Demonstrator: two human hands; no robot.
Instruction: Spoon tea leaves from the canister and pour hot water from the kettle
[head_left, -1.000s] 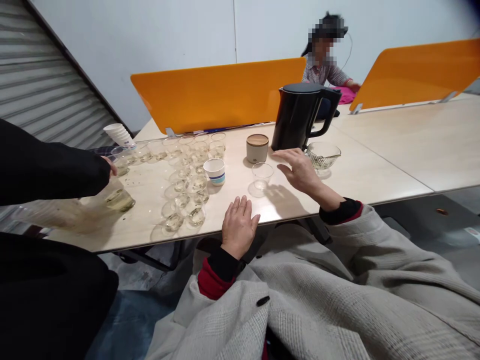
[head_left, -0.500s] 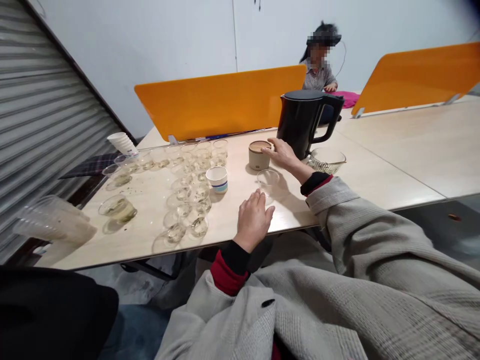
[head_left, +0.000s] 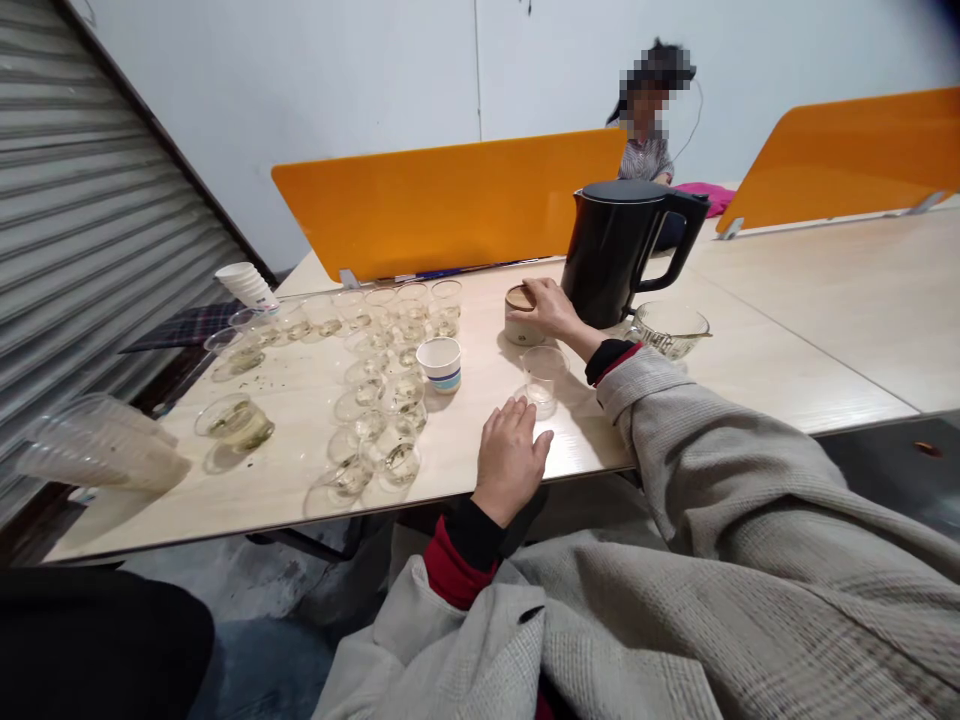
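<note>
My right hand point(head_left: 551, 312) reaches across a small beige canister point(head_left: 519, 334) with a wooden lid point(head_left: 517, 297), its fingers curved over the top and side. It hides the canister's right part. My left hand point(head_left: 514, 450) lies open and palm down near the table's front edge, fingers stretched out just short of a clear plastic cup point(head_left: 546, 375). Left of the canister stands a white paper cup point(head_left: 440, 364) with blue bands. A black electric kettle point(head_left: 611, 250) is right behind my right hand, and a glass bowl point(head_left: 670, 330) with a utensil in it sits beside the kettle.
Several clear cups with pale liquid and leaves stand in rows point(head_left: 364, 385) to the left. A larger cup point(head_left: 236, 425), stacked plastic cups point(head_left: 105, 450) and stacked paper cups point(head_left: 246, 285) are farther left. Orange dividers point(head_left: 457, 200) line the back; a person point(head_left: 649, 130) sits beyond.
My right hand has moved left and closed over the canister, covering more of its lid. The left hand stays almost in place. The view has shifted slightly.
</note>
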